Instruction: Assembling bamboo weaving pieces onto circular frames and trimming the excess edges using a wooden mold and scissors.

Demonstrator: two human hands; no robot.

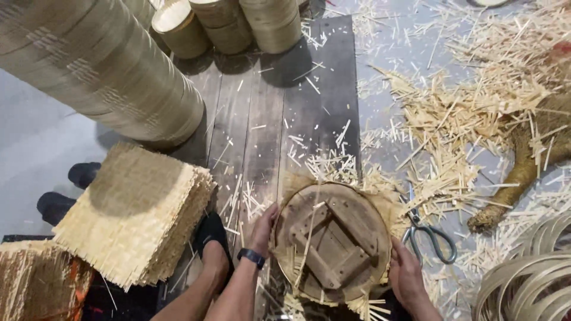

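**A:** what are the hands doing here?

**B:** both are gripping the round wooden form (332, 241), which is sitting on the dark plank floor (285, 113). The left hand (263, 229) is curling over the form's left edge and the right hand (404, 276) is clamping its lower right rim (woven bamboo fringe is poking out underneath).

**A:** anything around it?

**B:** scissors (429, 235) are lying just right of the form, a stack of woven mats (134, 211) is sitting to its left, and bamboo offcuts (458, 113) are scattering up and right of it.
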